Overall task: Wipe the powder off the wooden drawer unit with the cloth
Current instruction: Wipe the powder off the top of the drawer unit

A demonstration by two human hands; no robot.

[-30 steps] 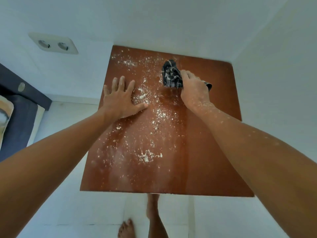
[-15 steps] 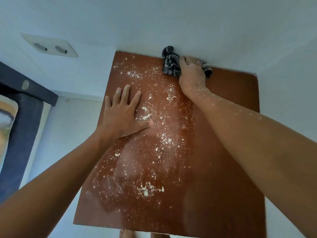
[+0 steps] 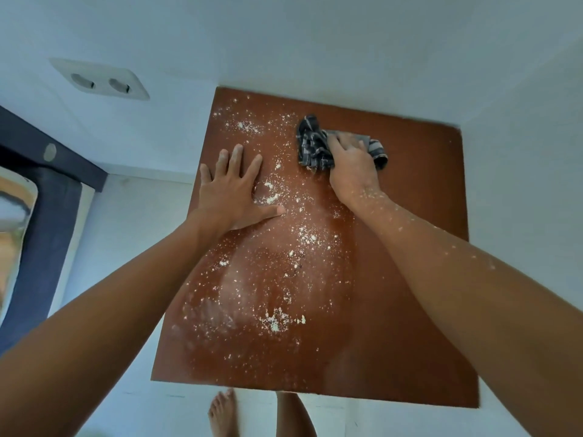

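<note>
Head view: your right hand [image 3: 350, 167] presses bunched cloth [image 3: 312, 146] on far part of wooden drawer unit [image 3: 419, 216] top, fingers curled over it. Left hand [image 3: 232, 190] flat, fingers spread, bracing on top, grasping nothing. Powder [image 3: 284, 263] covers left and middle; right side looks clean. Judged step: mid-wipe, far end. Next move: drag cloth left and toward you through powder, steady pressure. Versus half second ago: cloth pulled back from wall edge, toward you.

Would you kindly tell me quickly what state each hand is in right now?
Left hand: open, flat on the reddish-brown wooden top.
Right hand: presses the dark striped cloth; grip cannot be told.
</note>
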